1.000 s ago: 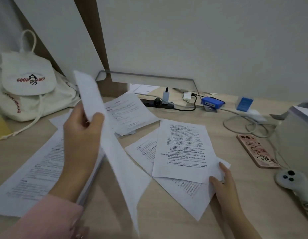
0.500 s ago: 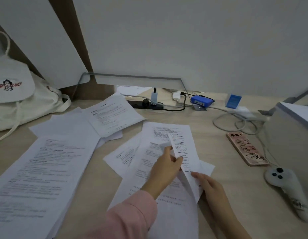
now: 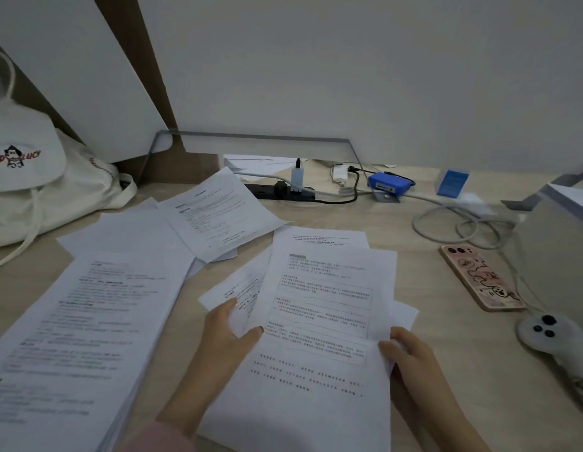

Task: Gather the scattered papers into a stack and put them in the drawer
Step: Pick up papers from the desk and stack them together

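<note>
Left hand [image 3: 228, 334] and right hand [image 3: 411, 353] are apart, one on each side edge of the loose sheets [image 3: 322, 305] in the middle of the desk [image 3: 420, 252]. Left thumb lies on top of the left edge, with the fingers on a sheet poking out beneath; I read that as a pinch. Right fingers curl onto the right edge. Both are clamped on paper, nothing else held.

Loose sheets: several, fanned, not squared. Long axis runs from the camera toward the wall, near end between the wrists. Corners stick out left and right.

Key relation: the thick stack [image 3: 81, 321] lies left of the hands, well apart from the right hand and near the left forearm. Its long axis also runs away from the camera, far end leaning right, so it is roughly parallel to the loose sheets. Left hand is nearer. An angled sheet [image 3: 218, 216] sits beyond, overlapping blank sheets [image 3: 127, 230] at the stack's far end.

My read: gathering is partway. Next is squaring the loose sheets, then moving them left onto the thick stack, with little turning needed. Risk: lower sheets slipping out of the fan.

Drawer: I can't identify one in view. Phone [image 3: 479, 278] and controller [image 3: 551, 337] sit to the right, away from that path.
</note>
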Action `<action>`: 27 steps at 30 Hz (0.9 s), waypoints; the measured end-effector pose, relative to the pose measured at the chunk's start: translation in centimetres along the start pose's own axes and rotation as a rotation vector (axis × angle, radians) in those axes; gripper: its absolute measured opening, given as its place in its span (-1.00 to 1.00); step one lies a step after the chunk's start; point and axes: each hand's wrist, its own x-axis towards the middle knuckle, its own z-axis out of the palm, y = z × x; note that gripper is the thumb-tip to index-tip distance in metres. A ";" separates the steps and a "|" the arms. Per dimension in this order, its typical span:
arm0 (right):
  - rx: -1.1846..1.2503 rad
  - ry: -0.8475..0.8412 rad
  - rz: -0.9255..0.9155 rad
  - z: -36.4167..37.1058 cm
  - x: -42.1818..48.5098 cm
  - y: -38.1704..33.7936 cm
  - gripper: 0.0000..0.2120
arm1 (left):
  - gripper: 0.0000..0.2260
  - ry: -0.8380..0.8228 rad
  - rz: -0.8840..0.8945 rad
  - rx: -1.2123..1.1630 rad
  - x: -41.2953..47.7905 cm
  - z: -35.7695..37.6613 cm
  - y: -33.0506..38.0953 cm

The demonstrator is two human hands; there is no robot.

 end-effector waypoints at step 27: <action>-0.390 0.445 -0.040 -7.1 6.8 -3.7 -0.82 | 0.00 -0.065 0.410 0.849 1.3 -1.0 -3.6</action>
